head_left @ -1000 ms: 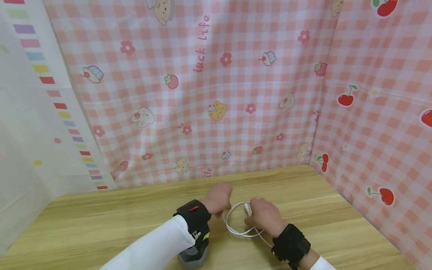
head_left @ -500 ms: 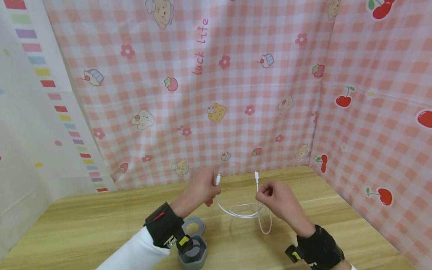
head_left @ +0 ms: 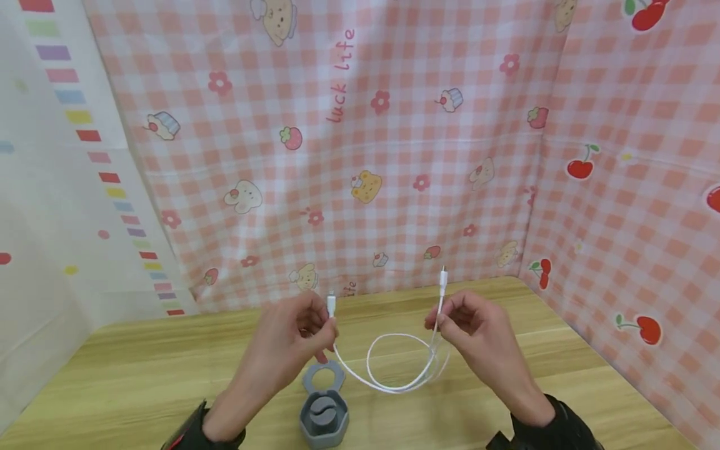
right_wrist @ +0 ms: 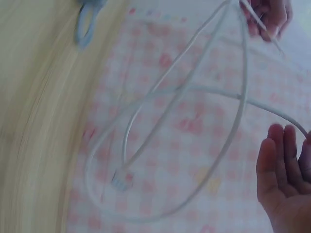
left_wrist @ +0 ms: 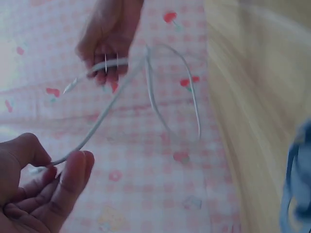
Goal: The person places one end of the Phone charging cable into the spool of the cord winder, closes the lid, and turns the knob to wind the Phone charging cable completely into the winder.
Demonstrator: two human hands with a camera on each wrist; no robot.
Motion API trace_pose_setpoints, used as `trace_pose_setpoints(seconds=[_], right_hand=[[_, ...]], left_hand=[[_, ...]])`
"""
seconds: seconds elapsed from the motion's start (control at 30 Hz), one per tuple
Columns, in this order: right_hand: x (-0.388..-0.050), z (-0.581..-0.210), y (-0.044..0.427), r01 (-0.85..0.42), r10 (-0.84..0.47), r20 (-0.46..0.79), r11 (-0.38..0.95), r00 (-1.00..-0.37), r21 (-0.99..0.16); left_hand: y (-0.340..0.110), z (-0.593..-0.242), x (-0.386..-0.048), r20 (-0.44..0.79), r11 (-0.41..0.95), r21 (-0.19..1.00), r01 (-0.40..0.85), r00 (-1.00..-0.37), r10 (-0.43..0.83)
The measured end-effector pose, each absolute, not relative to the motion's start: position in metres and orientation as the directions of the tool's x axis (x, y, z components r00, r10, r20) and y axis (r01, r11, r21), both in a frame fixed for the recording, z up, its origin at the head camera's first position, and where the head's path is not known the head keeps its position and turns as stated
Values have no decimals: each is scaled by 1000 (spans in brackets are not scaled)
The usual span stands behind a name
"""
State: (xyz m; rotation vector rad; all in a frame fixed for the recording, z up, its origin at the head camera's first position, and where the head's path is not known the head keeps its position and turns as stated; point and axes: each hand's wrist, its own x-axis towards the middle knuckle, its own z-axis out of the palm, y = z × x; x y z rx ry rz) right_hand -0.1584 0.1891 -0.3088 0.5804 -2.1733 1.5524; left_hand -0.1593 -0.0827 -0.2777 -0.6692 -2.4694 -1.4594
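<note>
A white cable (head_left: 394,390) hangs in loose loops between the two hands above the wooden table. My left hand (head_left: 284,334) pinches it just below one connector (head_left: 331,304), which points up. Just below the other upright connector (head_left: 443,280), my right hand (head_left: 478,328) pinches the cable between thumb and fingers. In the left wrist view, the left hand (left_wrist: 43,189) has the cable (left_wrist: 99,120) between thumb and fingertips. The right wrist view shows the cable's loops (right_wrist: 235,128) in front of the right hand (right_wrist: 286,179).
A grey hexagonal container (head_left: 324,425) stands near the table's front, its ring-shaped lid (head_left: 324,377) swung open behind it. Pink checked cloth (head_left: 394,219) hangs behind and at the right, and white patterned cloth (head_left: 67,250) at the left. Wooden tabletop (head_left: 185,369) lies around them.
Both hands have risen from the tabletop with the cable. Its two connectors now stand up above the fingers, farther apart, and the left arm no longer covers the grey container.
</note>
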Motion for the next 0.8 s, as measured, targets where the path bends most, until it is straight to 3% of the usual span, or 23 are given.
trace_pose_setpoints(seconds=[0.1, 0.2, 0.4, 0.53, 0.8], right_hand=[[-147, -309, 178, -624, -208, 593, 150, -778, -767], [-137, -311, 165, -593, -297, 561, 21, -772, -805], [-128, -317, 149, -454, -419, 454, -107, -786, -885], [-123, -316, 145, -435, -438, 437, -112, -785, -893], [-116, -321, 130, -479, -389, 421, 60, -819, -876]], left_hand=[[-79, -285, -147, 469, 225, 803, 551, -819, 330], [-73, -293, -138, 508, 63, 822, 567, -777, 371], [-67, -306, -127, 475, -59, 865, 499, -775, 417], [-70, -312, -125, 439, -130, 896, 425, -799, 411], [-64, -322, -119, 396, -240, 914, 327, -852, 344]])
